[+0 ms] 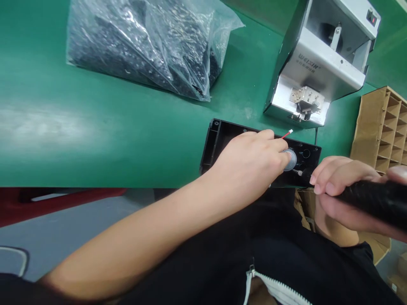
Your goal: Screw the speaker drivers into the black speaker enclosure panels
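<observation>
A black plastic housing lies open at the front edge of the green table. My left hand reaches over it, its fingers curled and closed on a round grey part inside. A red wire with a white connector sticks up beyond those fingers. My right hand is wrapped around a black electric screwdriver, which is held nearly level. Its tip, with a small spring, points into the housing just below the grey part. Whether it touches a screw is hidden.
A clear plastic bag of black parts lies at the back left. Behind the housing stands a metal machine with a switch. To the right is a cardboard box with dividers. The table edge runs just in front.
</observation>
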Demonstrator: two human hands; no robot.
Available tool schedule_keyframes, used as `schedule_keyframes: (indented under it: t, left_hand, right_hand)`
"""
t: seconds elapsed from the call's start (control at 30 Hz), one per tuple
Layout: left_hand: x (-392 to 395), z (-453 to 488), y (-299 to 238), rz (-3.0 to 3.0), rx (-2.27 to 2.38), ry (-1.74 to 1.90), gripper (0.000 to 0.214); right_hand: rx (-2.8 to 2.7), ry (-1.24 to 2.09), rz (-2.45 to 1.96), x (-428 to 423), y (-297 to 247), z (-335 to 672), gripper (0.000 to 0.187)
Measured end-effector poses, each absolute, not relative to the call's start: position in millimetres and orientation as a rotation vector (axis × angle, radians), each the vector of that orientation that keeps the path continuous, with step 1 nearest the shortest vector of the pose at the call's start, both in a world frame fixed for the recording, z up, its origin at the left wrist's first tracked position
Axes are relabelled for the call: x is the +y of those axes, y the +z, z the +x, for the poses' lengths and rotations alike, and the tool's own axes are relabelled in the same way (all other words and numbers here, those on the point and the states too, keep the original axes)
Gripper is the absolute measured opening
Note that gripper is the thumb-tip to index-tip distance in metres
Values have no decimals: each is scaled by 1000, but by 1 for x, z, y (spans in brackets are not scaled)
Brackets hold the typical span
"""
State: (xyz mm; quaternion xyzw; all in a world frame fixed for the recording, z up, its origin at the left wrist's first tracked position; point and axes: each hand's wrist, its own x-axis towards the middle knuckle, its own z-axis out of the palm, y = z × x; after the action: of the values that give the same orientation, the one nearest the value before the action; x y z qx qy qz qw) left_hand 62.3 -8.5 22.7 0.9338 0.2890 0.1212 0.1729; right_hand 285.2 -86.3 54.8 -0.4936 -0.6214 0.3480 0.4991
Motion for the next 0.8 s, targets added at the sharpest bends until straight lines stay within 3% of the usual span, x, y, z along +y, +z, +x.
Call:
schedule_keyframes:
  t: [0.17, 0.27, 0.4, 0.53, 0.63, 0.8]
  left_hand:
    - [-11, 62, 23, 2676, 829, 363, 20]
    - [-12, 61, 23, 2686, 832, 335, 21]
    - [-13, 61, 22, 2688, 837, 324, 20]
    - [-14, 62, 19, 2701, 834, 359, 18]
    - [-15, 58, 15, 2701, 823, 390, 20]
    - [-15, 46, 14, 2682, 773, 455, 15]
  right_hand:
    - [-1398, 599, -843, -88, 40, 258, 38]
    - [-1348, 556, -826, -88, 35, 253, 33]
    - [-1568, 616, -846, -88, 37, 264, 57]
    - [-1506, 549, -746, -82, 30, 255, 51]
    - [-1220, 444, -716, -77, 24, 238, 71]
    - [-1289, 625, -828, -62, 60, 258, 82]
